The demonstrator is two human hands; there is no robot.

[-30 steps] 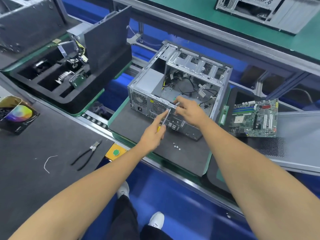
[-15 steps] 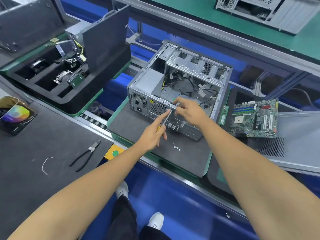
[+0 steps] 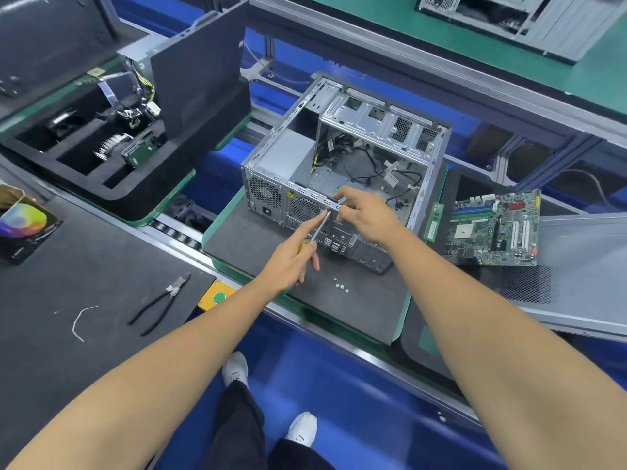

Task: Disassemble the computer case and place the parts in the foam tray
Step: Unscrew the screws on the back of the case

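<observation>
The case (image 3: pixel 342 171) lies open on a grey mat (image 3: pixel 258 245) on the conveyor, loose screws (image 3: pixel 341 285) near its front. The left hand (image 3: pixel 293 257) grips a screwdriver (image 3: pixel 317 232) — forefinger laid along the shaft, tip at the case's top rear rail. The right hand (image 3: pixel 364 215) pinches that rail just beside the tip. The foam tray (image 3: pixel 135 195) sits well apart to the left, a motherboard (image 3: pixel 495 228) to the right

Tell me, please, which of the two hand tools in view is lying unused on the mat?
The black-handled pliers, lying untouched on the dark mat at left; the screwdriver is held in the left hand against the computer case.
</observation>
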